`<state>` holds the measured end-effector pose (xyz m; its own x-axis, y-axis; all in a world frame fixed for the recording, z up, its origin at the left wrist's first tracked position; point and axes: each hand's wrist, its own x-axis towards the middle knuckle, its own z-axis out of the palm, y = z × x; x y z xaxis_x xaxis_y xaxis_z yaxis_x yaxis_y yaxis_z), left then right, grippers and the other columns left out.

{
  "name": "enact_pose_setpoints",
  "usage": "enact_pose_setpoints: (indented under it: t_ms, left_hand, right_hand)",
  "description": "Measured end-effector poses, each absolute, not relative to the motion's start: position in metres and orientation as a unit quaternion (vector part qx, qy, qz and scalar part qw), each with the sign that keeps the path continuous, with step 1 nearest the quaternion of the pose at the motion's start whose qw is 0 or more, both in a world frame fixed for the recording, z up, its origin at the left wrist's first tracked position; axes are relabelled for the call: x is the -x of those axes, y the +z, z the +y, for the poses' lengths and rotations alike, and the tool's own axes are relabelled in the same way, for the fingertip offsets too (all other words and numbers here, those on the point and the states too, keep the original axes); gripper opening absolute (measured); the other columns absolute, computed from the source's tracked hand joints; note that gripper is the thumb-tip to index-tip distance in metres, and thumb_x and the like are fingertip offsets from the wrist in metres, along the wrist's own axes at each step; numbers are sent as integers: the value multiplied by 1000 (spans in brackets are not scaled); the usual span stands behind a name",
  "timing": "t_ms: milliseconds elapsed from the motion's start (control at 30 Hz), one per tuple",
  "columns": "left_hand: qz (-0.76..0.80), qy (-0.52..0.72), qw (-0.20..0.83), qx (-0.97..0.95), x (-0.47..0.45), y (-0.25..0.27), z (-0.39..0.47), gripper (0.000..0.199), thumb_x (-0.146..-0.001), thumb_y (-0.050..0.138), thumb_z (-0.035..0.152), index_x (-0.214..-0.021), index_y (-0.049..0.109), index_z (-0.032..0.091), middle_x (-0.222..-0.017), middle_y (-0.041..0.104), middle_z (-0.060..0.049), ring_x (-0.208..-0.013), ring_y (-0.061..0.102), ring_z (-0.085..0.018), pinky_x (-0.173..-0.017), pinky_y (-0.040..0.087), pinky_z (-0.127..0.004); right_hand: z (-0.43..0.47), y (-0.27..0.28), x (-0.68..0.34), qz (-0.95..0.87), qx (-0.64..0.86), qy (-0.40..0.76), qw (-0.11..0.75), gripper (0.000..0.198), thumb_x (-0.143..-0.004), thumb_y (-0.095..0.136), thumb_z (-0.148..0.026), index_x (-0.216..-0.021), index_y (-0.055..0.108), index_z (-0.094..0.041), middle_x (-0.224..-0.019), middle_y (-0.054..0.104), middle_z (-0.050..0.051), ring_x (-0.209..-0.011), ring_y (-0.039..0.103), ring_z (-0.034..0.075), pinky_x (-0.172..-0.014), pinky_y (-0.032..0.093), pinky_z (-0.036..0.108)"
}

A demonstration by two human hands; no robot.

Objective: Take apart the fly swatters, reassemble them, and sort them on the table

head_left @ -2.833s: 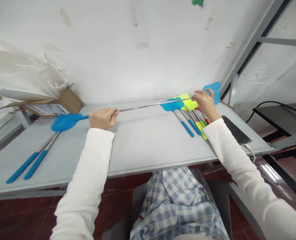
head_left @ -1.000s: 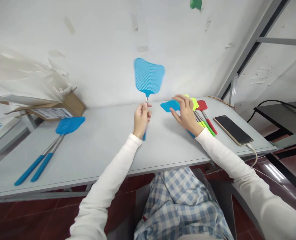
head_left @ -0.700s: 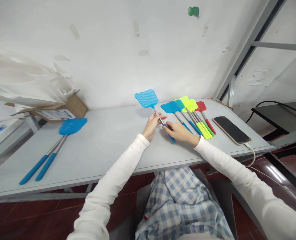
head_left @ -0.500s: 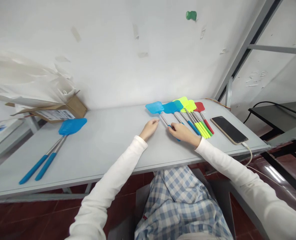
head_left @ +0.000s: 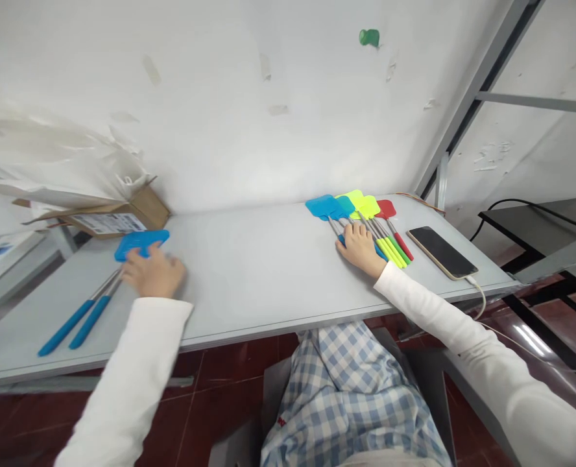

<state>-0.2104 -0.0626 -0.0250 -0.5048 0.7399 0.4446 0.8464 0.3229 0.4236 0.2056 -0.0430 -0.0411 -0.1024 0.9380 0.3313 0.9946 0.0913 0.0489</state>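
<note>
At the table's left lie two fly swatters with blue handles and metal stems, their blue heads overlapping. My left hand, blurred by motion, has its fingers apart over the near edge of these heads and stems. On the right a row of fly swatters lies side by side: blue heads, yellow heads and a red head. My right hand rests across the blue swatters' stems and handles, fingers curled over them. It hides part of the handles.
A phone with a white charging cable lies right of the row. An open cardboard box with white plastic stands at the back left. The grey table meets a white wall behind. A metal frame rises at right.
My left hand has moved far left to the two blue swatters. My right hand has shifted slightly right, and the outer blue swatter now lies against the others in the row.
</note>
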Motion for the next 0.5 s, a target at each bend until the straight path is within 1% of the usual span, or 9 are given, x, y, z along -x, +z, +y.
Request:
enact_pose_setpoints:
  t_ms: [33,67,133,200,267,333,367,433,500]
  left_hand:
    - [-821,-320,71,467,225,-22,-71,50,-76,52,46,-116,54,15,-135,47,-24,-123,37,-56,-82,32,-70]
    - [-819,-335,40,465,235,-18,-79,46,-78,49,51,-108,56,17,-123,57,-20,-119,41,-55,-79,31,-69]
    - [-789,-352,-49,501,246,-11,-94,44,-81,41,61,-89,58,21,-95,66,-13,-113,49,-52,-76,30,-67]
    - [-759,-355,-114,534,249,-5,-106,48,-82,36,66,-73,52,21,-75,64,-10,-109,53,-50,-75,29,-65]
    - [-764,-354,-108,529,251,-5,-110,46,-81,40,63,-66,43,20,-64,59,-8,-109,53,-50,-74,29,-63]
    - [-791,-343,-50,503,259,-11,-107,42,-80,46,58,-66,38,20,-60,53,-7,-113,50,-52,-72,29,-59]
    - [-804,-332,-17,493,265,-16,-103,40,-78,48,56,-66,38,20,-60,51,-7,-115,47,-53,-72,29,-58]
    - [-826,-296,32,479,280,-28,-93,37,-76,49,57,-69,43,21,-64,50,-8,-117,44,-54,-75,30,-57]
    - [-842,-264,63,466,293,-40,-82,38,-75,46,59,-73,50,21,-72,51,-8,-114,46,-52,-78,33,-57]
  right_hand:
    - [-43,-42,-206,-728,663,-137,109,43,-92,42,-34,-122,52,-5,-116,55,24,-107,50,34,-85,43,43]
    - [-43,-43,-206,-727,663,-144,109,41,-93,41,-33,-122,52,-7,-117,55,23,-106,50,34,-83,43,43]
    - [-42,-44,-206,-722,667,-149,108,38,-93,39,-29,-121,53,-9,-117,54,23,-104,51,33,-80,45,42]
    - [-40,-44,-206,-714,678,-139,112,36,-92,38,-25,-121,54,-10,-116,54,24,-102,53,33,-76,46,41]
    - [-38,-44,-207,-701,694,-119,118,38,-91,37,-21,-122,53,-9,-115,54,25,-100,54,34,-71,47,40]
    - [-36,-44,-208,-689,706,-106,125,39,-91,35,-19,-122,54,-5,-115,54,27,-100,55,35,-69,47,39]
    - [-35,-45,-209,-686,709,-105,129,39,-90,34,-18,-121,54,-3,-116,54,29,-100,55,35,-68,47,38]
    - [-33,-47,-211,-682,709,-112,137,40,-90,32,-15,-119,54,1,-115,54,31,-98,55,35,-66,46,38]
    - [-33,-49,-212,-678,709,-126,151,40,-89,32,-14,-115,56,2,-113,55,32,-94,56,34,-65,45,38]
